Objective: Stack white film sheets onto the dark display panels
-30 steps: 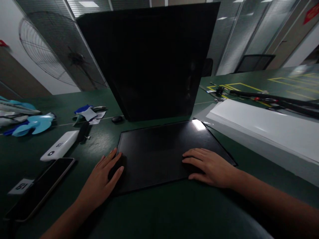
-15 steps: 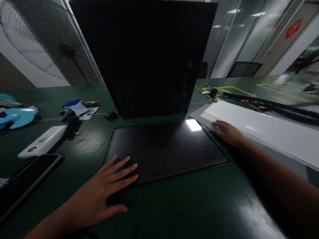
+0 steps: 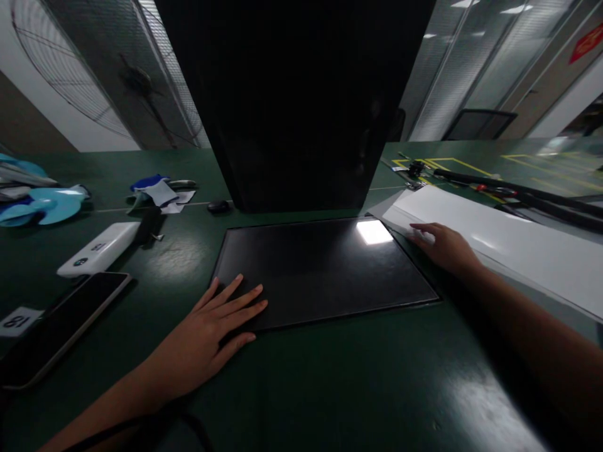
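Note:
A flat black screen panel (image 3: 320, 270) lies on the green table, with a bright reflection near its far right corner. My left hand (image 3: 211, 333) rests with spread fingers on the panel's near left corner, its thumb over the table. Just beyond the panel's right edge, my right hand (image 3: 447, 248) pinches the edge of a translucent sheet (image 3: 398, 216). Pale material shows between that thumb and forefinger. A glossy white sheet (image 3: 499, 242) lies beside this hand, over part of the translucent one.
A large dark upright panel (image 3: 301, 107) stands behind the flat one. On the left are a phone (image 3: 66, 326), a white power bank (image 3: 101, 248), a black mouse (image 3: 218, 206), cloth scraps (image 3: 160, 191) and a light blue item (image 3: 51, 204). Black cables (image 3: 527, 191) lie at the right.
My right hand has closed its fingers on the sheet's edge, which now lifts a little. My left hand stays spread on the panel's corner. The view has shifted slightly.

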`<move>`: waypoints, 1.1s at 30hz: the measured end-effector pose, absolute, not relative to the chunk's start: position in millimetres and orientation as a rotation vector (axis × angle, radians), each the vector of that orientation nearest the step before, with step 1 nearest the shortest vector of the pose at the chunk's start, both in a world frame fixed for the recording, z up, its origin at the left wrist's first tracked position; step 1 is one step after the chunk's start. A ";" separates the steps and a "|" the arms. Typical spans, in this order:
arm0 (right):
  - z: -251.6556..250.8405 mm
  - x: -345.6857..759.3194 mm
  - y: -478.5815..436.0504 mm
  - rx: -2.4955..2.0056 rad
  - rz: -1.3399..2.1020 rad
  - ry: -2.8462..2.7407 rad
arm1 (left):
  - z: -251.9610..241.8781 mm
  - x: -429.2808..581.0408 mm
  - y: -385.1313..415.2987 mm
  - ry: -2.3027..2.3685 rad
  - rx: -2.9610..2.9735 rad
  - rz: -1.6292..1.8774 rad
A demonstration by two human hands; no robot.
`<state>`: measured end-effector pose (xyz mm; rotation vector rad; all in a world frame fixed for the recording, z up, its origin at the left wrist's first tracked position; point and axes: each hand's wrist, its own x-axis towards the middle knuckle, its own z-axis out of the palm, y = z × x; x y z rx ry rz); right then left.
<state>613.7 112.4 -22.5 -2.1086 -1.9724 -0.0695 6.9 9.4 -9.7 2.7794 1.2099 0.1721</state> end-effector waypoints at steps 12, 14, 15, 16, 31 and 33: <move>-11.9 656.7 103.9 -2.631 0.043 -1.615 | -0.7 10.7 14.5 1.376 2.647 0.156; -7.4 652.3 101.1 -2.638 0.026 -1.630 | 0.2 11.2 15.3 1.398 2.641 0.140; -5.2 649.4 99.6 -2.638 0.008 -1.641 | -0.1 11.2 15.7 1.406 2.642 0.125; -3.0 646.4 98.0 -2.639 -0.012 -1.656 | -0.7 11.2 15.9 1.410 2.646 0.112; 12.9 637.4 84.5 -2.594 -0.260 -1.547 | -2.6 -26.7 35.1 1.500 2.643 0.086; 15.0 633.7 82.3 -2.578 -0.274 -1.549 | -7.4 -27.8 35.0 1.517 2.641 0.144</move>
